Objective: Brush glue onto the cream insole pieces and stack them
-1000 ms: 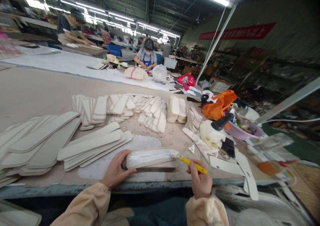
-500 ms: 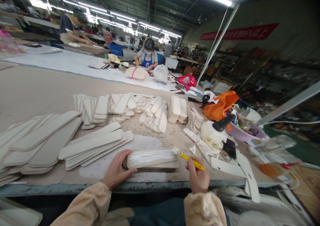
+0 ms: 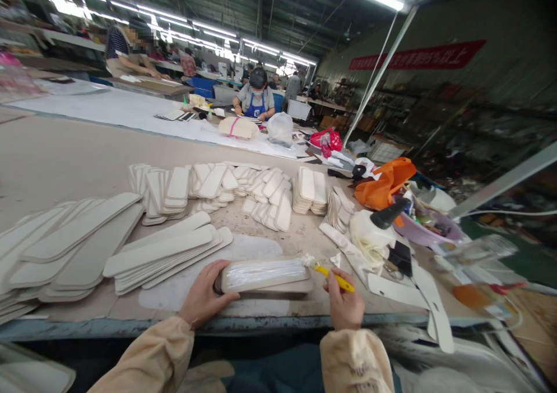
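Note:
A stack of long, round-cornered pale pieces [image 3: 265,276] lies in front of me, its top streaked with wet white glue. My left hand [image 3: 208,295] grips the stack's left end between thumb and fingers. In my right hand [image 3: 344,300] is a yellow-handled brush [image 3: 334,278], its head clotted with white paste. The brush tip is at the right end of the stack; whether it touches the top piece I cannot tell. Beneath the stack is a pale sheet [image 3: 256,248] on the table. A fanned pile of similar strips [image 3: 165,251] lies just left of it.
Wide pale pieces [image 3: 73,248] are heaped at left, with smaller piles [image 3: 272,198] behind. On the right are a white bottle with a black nozzle [image 3: 374,224], a lilac basin [image 3: 426,230], an orange bag [image 3: 385,184] and a clear jar [image 3: 483,251]. A co-worker [image 3: 256,97] sits across the table.
The brush head has shifted slightly right along the top of the stack, towards its right end. My left hand and the stack have stayed in place.

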`<act>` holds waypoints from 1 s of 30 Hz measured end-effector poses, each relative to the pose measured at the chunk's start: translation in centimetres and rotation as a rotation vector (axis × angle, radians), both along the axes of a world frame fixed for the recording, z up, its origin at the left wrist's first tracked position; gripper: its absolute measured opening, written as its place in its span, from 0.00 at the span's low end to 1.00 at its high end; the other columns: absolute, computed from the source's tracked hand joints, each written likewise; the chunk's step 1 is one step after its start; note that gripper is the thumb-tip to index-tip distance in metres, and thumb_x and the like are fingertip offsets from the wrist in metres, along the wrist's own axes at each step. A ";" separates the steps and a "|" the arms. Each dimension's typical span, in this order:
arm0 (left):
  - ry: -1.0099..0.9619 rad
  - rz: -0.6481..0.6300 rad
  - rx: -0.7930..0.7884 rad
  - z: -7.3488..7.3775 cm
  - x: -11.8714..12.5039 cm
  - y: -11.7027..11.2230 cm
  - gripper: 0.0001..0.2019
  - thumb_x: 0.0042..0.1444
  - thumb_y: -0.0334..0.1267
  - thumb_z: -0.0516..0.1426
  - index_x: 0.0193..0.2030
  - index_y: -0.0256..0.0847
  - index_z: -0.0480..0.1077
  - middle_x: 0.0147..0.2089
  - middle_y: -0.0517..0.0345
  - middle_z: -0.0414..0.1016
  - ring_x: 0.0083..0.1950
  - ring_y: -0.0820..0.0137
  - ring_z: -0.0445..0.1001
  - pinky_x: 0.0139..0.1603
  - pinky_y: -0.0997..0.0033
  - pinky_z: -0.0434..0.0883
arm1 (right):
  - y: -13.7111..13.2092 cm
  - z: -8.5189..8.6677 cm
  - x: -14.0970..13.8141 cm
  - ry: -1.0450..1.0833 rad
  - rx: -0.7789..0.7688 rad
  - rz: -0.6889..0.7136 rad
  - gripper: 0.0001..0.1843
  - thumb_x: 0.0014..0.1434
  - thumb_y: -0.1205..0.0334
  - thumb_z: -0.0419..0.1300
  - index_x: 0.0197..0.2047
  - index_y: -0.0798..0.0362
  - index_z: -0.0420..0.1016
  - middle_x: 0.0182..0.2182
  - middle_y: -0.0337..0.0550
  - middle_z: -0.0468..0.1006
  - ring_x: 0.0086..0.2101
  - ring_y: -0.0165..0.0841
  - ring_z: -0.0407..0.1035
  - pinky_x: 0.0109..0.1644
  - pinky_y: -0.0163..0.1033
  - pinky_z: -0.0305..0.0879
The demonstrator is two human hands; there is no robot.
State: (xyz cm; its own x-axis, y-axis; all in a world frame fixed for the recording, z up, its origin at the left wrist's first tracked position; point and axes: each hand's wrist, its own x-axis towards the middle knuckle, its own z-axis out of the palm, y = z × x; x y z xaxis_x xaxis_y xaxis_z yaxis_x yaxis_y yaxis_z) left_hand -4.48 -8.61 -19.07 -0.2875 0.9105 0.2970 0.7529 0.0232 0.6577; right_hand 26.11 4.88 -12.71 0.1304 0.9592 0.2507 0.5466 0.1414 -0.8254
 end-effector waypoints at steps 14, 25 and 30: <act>-0.006 0.008 -0.003 -0.2 0.0 0.0 0.33 0.46 0.51 0.64 0.56 0.39 0.63 0.56 0.44 0.70 0.58 0.53 0.68 0.60 0.49 0.66 | -0.3 -1.3 -1.1 0.063 0.005 0.070 0.28 0.55 0.37 0.57 0.41 0.56 0.75 0.23 0.42 0.79 0.25 0.38 0.76 0.31 0.36 0.68; 0.016 0.008 0.019 -0.4 -0.2 0.0 0.33 0.46 0.52 0.64 0.56 0.40 0.63 0.55 0.46 0.71 0.56 0.54 0.70 0.59 0.51 0.68 | -1.2 -0.4 0.5 0.118 -0.019 -0.009 0.28 0.56 0.37 0.57 0.43 0.56 0.73 0.23 0.41 0.77 0.27 0.37 0.75 0.32 0.36 0.68; 0.024 0.005 0.009 -0.5 -0.2 0.0 0.32 0.46 0.51 0.63 0.57 0.40 0.62 0.55 0.46 0.70 0.56 0.54 0.70 0.59 0.50 0.68 | -1.6 -0.4 0.9 0.135 -0.010 -0.004 0.28 0.56 0.37 0.58 0.42 0.57 0.74 0.23 0.42 0.77 0.27 0.38 0.75 0.32 0.37 0.67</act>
State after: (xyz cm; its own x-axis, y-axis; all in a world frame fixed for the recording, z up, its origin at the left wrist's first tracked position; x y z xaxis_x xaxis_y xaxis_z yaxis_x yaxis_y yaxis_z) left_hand -4.65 -8.62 -19.54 -0.2851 0.9062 0.3123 0.7685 0.0215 0.6394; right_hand 27.06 3.25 -13.15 0.1665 0.9609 0.2212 0.4309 0.1309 -0.8929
